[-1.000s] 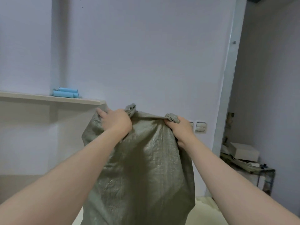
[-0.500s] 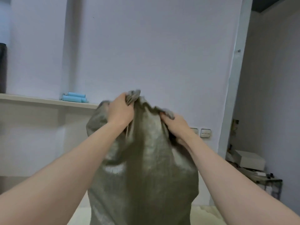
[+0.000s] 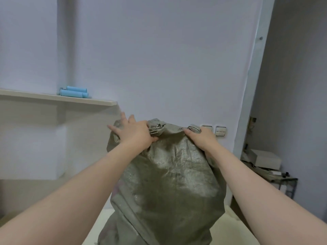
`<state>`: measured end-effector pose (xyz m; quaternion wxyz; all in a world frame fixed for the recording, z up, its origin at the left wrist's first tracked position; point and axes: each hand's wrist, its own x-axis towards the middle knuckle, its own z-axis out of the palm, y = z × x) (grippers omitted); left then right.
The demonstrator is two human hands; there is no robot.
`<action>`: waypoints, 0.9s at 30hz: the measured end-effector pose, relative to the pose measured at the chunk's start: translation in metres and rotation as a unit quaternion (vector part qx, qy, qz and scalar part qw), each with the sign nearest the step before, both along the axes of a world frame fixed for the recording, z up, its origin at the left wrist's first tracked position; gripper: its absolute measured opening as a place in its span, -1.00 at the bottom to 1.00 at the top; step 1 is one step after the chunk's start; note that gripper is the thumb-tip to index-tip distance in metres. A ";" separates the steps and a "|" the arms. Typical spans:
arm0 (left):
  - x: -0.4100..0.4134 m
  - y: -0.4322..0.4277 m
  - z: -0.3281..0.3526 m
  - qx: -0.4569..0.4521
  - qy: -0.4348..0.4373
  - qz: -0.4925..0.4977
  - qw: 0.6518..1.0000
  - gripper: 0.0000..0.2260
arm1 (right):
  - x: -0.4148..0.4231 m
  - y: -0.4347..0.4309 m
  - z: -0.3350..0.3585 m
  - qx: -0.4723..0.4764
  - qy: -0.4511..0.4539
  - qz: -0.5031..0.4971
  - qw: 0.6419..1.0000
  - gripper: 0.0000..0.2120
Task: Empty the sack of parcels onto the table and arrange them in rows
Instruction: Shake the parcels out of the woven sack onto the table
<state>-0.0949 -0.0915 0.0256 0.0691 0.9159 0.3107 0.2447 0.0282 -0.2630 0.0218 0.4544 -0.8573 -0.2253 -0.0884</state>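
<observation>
1. Far left: a wall shelf (image 3: 58, 100) carries two light blue rolls (image 3: 74, 91) lying on their sides, one against the other.
2. Left hand (image 3: 134, 134): it lies on the sack's upper left corner. The fingers are spread along the top edge, and the thumb pins a bunched fold of cloth against the hand.
3. Centre: the grey-green woven sack (image 3: 168, 183) hangs between both hands in front of the person. Its lower part bulges and reaches down to the pale surface (image 3: 230, 227) at the bottom edge. Whether it rests there cannot be told.
4. Right hand (image 3: 201, 138): it is clamped on the sack's upper right corner, fingers curled over the far side, with a tip of cloth sticking out above them.
5. Just beside the right hand, two wall switches (image 3: 220, 131) sit on the white wall.
6. Far right: a low stand (image 3: 283, 179) in the side room bears a white box (image 3: 265, 157).
</observation>
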 end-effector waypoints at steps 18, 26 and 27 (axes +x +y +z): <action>-0.016 -0.009 -0.013 -0.012 -0.047 0.080 0.996 -0.73 | -0.028 0.030 -0.014 0.044 -0.109 -0.058 0.991 -0.88; -0.026 0.014 0.070 0.039 -0.360 0.022 0.932 -0.79 | -0.049 0.046 0.066 0.252 -0.193 0.011 0.948 -0.89; -0.028 0.011 0.085 0.058 -0.404 0.001 0.913 -0.80 | -0.050 0.045 0.076 0.288 -0.227 0.017 0.930 -0.86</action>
